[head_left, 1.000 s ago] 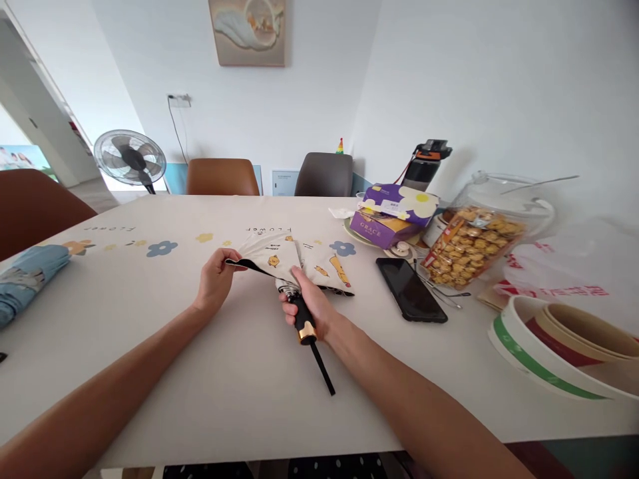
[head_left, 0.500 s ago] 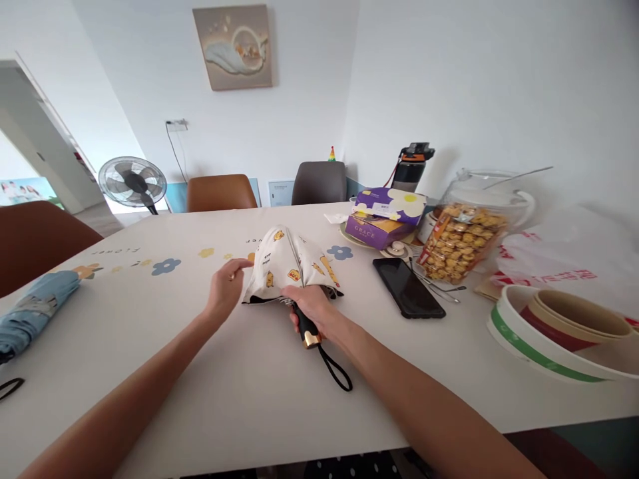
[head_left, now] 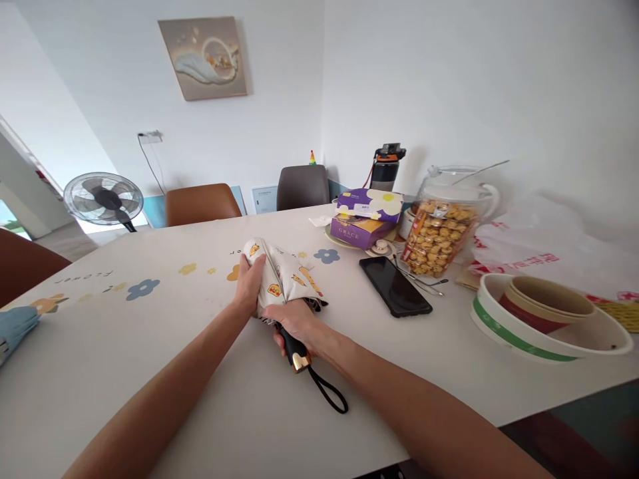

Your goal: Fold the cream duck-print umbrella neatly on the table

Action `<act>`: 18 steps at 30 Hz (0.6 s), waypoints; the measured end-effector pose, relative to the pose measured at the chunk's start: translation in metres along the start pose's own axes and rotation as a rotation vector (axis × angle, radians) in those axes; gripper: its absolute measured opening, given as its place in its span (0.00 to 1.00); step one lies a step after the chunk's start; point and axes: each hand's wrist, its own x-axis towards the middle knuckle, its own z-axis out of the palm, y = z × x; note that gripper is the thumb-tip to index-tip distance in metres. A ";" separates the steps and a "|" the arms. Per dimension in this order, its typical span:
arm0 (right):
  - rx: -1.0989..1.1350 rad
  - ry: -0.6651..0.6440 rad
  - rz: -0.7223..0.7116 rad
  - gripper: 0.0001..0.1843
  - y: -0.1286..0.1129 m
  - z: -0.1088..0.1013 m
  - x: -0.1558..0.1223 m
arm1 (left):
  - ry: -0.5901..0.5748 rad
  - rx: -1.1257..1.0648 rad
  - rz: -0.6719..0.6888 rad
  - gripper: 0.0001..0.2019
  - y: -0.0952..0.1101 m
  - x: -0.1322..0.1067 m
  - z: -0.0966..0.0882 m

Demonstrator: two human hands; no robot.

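Note:
A folded white umbrella (head_left: 287,276) with small yellow and orange prints lies on the white table (head_left: 210,372), in front of me. My right hand (head_left: 295,319) is closed round its black handle, whose gold end cap and black wrist loop (head_left: 327,392) stick out toward me. My left hand (head_left: 249,283) wraps round the left side of the canopy cloth and presses the folds together.
A black phone (head_left: 394,286) lies just right of the umbrella. Behind it stand a purple box (head_left: 362,223), a clear jar of snacks (head_left: 442,229) and a dark bottle (head_left: 385,166). Stacked paper bowls (head_left: 544,316) sit at right. A blue umbrella (head_left: 12,329) lies far left; chairs and a fan beyond.
My left hand let go of the spread cloth edge and closed round the canopy, gathering it into a tight bundle. The camera view has swung to the right.

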 end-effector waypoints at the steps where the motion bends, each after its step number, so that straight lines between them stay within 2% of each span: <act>1: 0.001 -0.012 -0.006 0.10 0.000 -0.001 0.000 | 0.002 -0.095 -0.100 0.26 0.001 0.000 0.001; 2: 0.000 -0.020 -0.015 0.09 0.001 -0.002 0.001 | -0.045 -0.195 -0.176 0.26 0.004 0.000 0.001; 4: -0.008 -0.024 -0.045 0.09 0.001 -0.002 0.001 | -0.237 -0.358 -0.229 0.28 0.010 -0.002 0.001; 6: -0.022 -0.018 -0.093 0.08 -0.001 -0.002 -0.001 | -0.388 -0.451 -0.195 0.32 0.017 -0.006 0.001; 7: -0.027 -0.017 -0.127 0.08 -0.002 -0.001 -0.003 | -0.417 -0.474 -0.160 0.34 0.020 -0.009 0.002; 10: -0.024 0.006 -0.231 0.07 -0.011 0.001 -0.009 | -0.432 -0.511 -0.086 0.38 0.028 -0.020 0.007; 12: -0.006 0.037 -0.264 0.07 -0.017 0.001 -0.013 | -0.449 -0.537 -0.109 0.36 0.030 -0.026 0.012; 14: 0.012 0.064 -0.273 0.07 -0.022 0.000 -0.016 | -0.436 -0.553 -0.179 0.30 0.028 -0.029 0.017; 16: 0.028 0.065 -0.265 0.09 -0.025 -0.002 -0.016 | -0.331 -0.527 -0.244 0.22 0.022 -0.027 0.018; 18: 0.050 0.046 -0.247 0.10 -0.026 -0.004 -0.016 | -0.163 -0.461 -0.281 0.16 0.016 -0.022 0.017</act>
